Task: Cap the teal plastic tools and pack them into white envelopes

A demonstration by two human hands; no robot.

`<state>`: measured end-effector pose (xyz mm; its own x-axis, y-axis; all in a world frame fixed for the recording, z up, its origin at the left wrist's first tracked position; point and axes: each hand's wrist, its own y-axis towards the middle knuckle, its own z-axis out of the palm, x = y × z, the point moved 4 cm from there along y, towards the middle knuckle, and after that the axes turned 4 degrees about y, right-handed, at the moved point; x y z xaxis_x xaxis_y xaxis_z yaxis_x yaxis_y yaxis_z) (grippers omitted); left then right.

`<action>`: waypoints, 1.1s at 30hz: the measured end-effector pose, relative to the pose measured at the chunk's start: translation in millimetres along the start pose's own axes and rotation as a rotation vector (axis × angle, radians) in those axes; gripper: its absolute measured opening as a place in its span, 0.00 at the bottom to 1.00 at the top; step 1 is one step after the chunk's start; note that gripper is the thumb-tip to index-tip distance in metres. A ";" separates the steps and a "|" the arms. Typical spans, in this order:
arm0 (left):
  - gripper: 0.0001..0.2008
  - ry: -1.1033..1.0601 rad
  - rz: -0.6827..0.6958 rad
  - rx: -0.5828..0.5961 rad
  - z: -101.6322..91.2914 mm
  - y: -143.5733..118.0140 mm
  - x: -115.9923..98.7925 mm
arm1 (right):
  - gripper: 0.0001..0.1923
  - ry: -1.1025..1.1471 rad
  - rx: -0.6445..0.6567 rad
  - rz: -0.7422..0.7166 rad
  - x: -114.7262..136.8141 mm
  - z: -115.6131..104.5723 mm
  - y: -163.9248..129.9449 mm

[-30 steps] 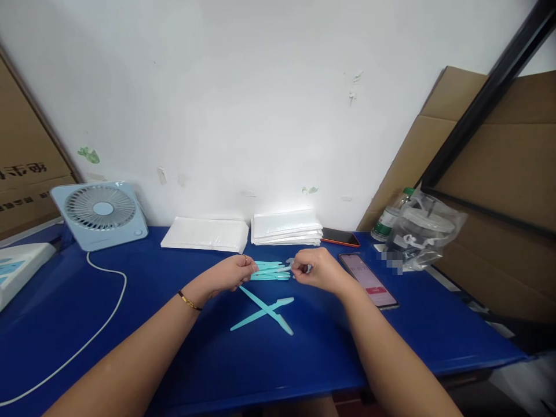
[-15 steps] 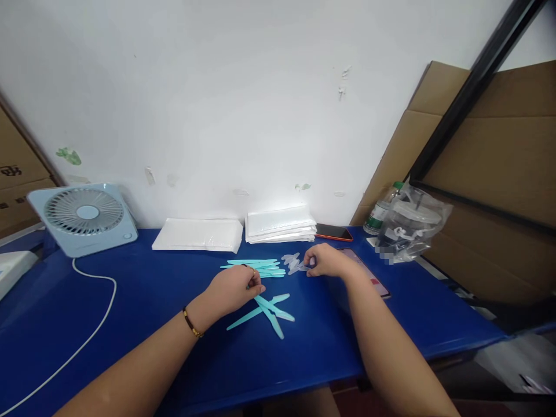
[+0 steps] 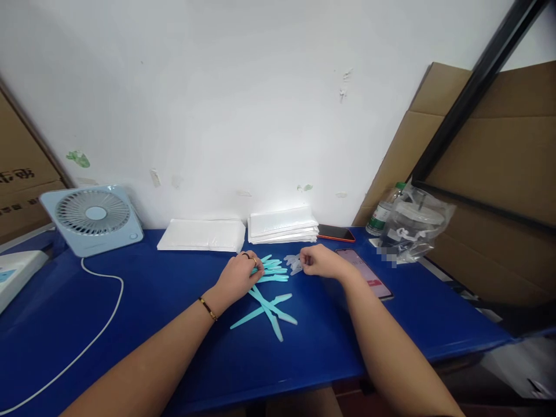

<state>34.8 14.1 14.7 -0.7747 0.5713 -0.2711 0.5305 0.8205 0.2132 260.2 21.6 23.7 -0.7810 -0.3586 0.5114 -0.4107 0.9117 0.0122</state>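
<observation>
- Our left hand [image 3: 241, 273], fingers curled narrow, touches the pile of slim turquoise plastic sticks [image 3: 278, 278]; we cannot tell whether it grips one.
- Our right hand [image 3: 319, 262] bunches its fingertips at small translucent plastic pieces [image 3: 293, 263]; any hold is hidden.
- Three crossed turquoise sticks [image 3: 264, 307] lie nearer us on the blue worktop [image 3: 321, 336], apparently kept separate from the pile.
- Pile and pieces sit between our hands, presumably for short reach.

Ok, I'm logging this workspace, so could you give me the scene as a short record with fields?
Surface: blue table
Left hand: over a pile of teal sticks
Right hand: at some clear pieces, hold unclear
Front: three crossed sticks
Back: two white stacks, orange-edged phone
Far left: blue fan
Right: lit phone, bottle, bagged cup
</observation>
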 end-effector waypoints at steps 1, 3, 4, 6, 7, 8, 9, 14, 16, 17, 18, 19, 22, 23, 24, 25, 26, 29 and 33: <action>0.09 -0.016 -0.002 -0.015 -1.1 -0.1 0.5 | 0.08 0.070 0.005 -0.019 4.0 0.0 -1.2; 0.09 -0.031 0.000 -0.039 -3.0 -0.3 1.0 | 0.09 0.180 0.034 -0.051 12.2 0.8 -3.5; 0.09 -0.033 0.005 -0.047 -3.8 -0.3 1.0 | 0.09 0.209 0.047 -0.062 15.9 1.3 -4.3; 0.09 -0.030 0.015 -0.057 -5.0 -0.3 1.0 | 0.09 0.235 0.055 -0.080 21.9 2.0 -5.0; 0.09 -0.029 0.017 -0.060 -5.4 -0.3 1.1 | 0.09 0.244 0.059 -0.083 24.0 2.6 -4.9; 0.09 -0.033 0.019 -0.062 -5.6 -0.2 1.2 | 0.09 0.254 0.060 -0.086 25.6 3.3 -4.6; 0.09 -0.040 0.021 -0.064 -5.7 -0.1 1.2 | 0.09 0.264 0.056 -0.089 26.9 3.9 -4.1; 0.09 -0.077 0.030 -0.068 -5.7 0.1 -2.4 | 0.08 0.334 0.064 -0.121 33.2 9.3 -2.3; 0.09 -0.088 0.041 -0.052 -7.0 -1.6 -7.3 | 0.08 0.361 0.098 -0.124 35.5 11.9 -2.8; 0.09 -0.099 0.049 -0.032 -8.2 -3.3 -10.4 | 0.09 0.376 0.124 -0.120 36.2 13.0 -3.3; 0.10 -0.112 0.065 0.003 -9.4 -5.5 -14.0 | 0.09 0.395 0.162 -0.113 36.6 14.4 -4.1; 0.11 -0.125 0.091 0.052 -10.6 -8.3 -17.9 | 0.09 0.419 0.214 -0.103 36.8 16.1 -5.0; 0.16 -0.125 0.198 0.220 -14.1 -19.2 -28.1 | 0.10 0.497 0.398 -0.067 36.3 21.7 -8.8; 0.22 -0.103 0.229 0.260 -15.0 -22.7 -30.1 | 0.11 0.518 0.443 -0.056 35.7 23.0 -9.7; 0.29 -0.072 0.247 0.288 -15.5 -25.6 -31.1 | 0.11 0.531 0.470 -0.047 34.6 23.6 -10.4; 0.35 -0.040 0.252 0.303 -15.4 -27.6 -31.5 | 0.12 0.531 0.476 -0.040 32.9 23.3 -10.5; 0.36 -0.011 0.247 0.311 -14.7 -28.8 -31.5 | 0.12 0.516 0.461 -0.034 30.4 22.2 -10.2; 0.23 0.043 0.227 0.315 -10.4 -29.9 -33.2 | 0.10 0.361 0.303 -0.028 18.5 12.9 -7.3; 0.10 0.037 0.225 0.330 -6.2 -29.5 -37.3 | 0.11 0.053 0.055 -0.072 6.1 1.4 -2.3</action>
<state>45.9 -31.5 24.3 -0.6350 0.7415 -0.2169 0.7659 0.6409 -0.0514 255.7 17.0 25.6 -0.7235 -0.4100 0.5554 -0.4910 0.8711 0.0035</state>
